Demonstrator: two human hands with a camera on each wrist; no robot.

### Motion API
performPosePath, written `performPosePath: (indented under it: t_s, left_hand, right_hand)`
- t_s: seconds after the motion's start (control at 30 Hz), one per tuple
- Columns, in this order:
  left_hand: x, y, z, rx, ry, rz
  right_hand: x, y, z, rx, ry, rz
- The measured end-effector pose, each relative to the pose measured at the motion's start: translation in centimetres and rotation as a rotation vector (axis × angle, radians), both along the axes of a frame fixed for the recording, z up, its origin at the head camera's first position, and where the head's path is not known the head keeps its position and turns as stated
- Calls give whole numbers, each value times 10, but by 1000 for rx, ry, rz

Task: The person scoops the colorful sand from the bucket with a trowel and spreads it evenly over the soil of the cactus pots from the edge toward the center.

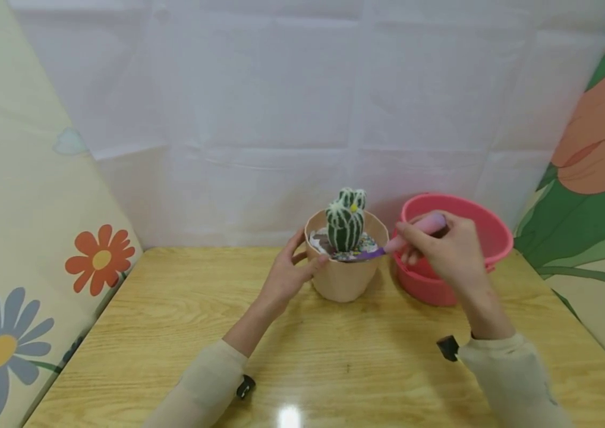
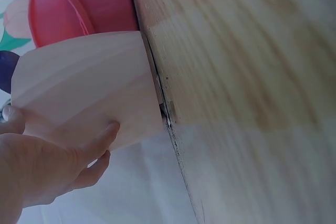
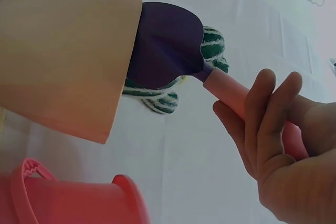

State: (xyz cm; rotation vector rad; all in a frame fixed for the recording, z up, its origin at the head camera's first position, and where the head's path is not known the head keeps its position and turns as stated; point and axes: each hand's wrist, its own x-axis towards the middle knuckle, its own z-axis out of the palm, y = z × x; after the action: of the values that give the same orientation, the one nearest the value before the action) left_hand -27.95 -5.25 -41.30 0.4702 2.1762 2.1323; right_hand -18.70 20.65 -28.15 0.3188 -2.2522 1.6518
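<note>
Cactus [image 1: 346, 221] stands upright in a beige pot [image 1: 346, 279] near the far edge of the wooden worktop [image 1: 302, 356], close to the white cloth backdrop [image 1: 260, 107]. It is dark green with pale ribs, has a smaller round lobe on top and a small yellow spot between the two parts. Around its base lies a layer of mixed small pebbles, with some white material at the left inside the pot.

The left hand [image 1: 286, 274] rests against the pot's left side: the thumb lies on the front wall near the rim and the fingers reach around the back, a loose grip curled round the pot. The left wrist view shows those fingers [image 2: 100, 140] pressed on the pot's smooth wall, with the pot standing on the worktop.

The right hand [image 1: 444, 244] holds a small scoop by its pink handle [image 1: 420, 229], fingers wrapped firmly round it. The scoop's purple blade [image 1: 366, 254] reaches over the pot's right rim and lies just above the pebbles beside the cactus. In the right wrist view the blade [image 3: 168, 43] sits against the pot's rim with the cactus behind it.

A pink bucket [image 1: 487, 229] stands just to the right of the pot, behind the right hand. Flower-patterned panels [image 1: 24, 238] close off the worktop on both sides.
</note>
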Motion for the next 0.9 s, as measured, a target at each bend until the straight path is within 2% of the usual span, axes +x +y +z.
performPosePath:
  t_s: [0.23, 0.5, 0.7, 0.77, 0.9]
  left_hand:
    - [0, 1, 1, 18, 1, -21]
    - [1, 2, 3, 36, -4, -21]
    - [1, 0, 3, 31, -30, -10]
    - [1, 0, 3, 23, -29, 2]
    - [3, -2, 4, -2, -7, 58]
  right_hand:
    - [-22, 9, -25, -41, -10, -44]
    - [-25, 11, -25, -154, -19, -86]
    - [-22, 21, -21, -232, -51, -118]
    - [-20, 25, -19, -232, -62, -122]
    - [-12, 32, -14, -162, -80, -95]
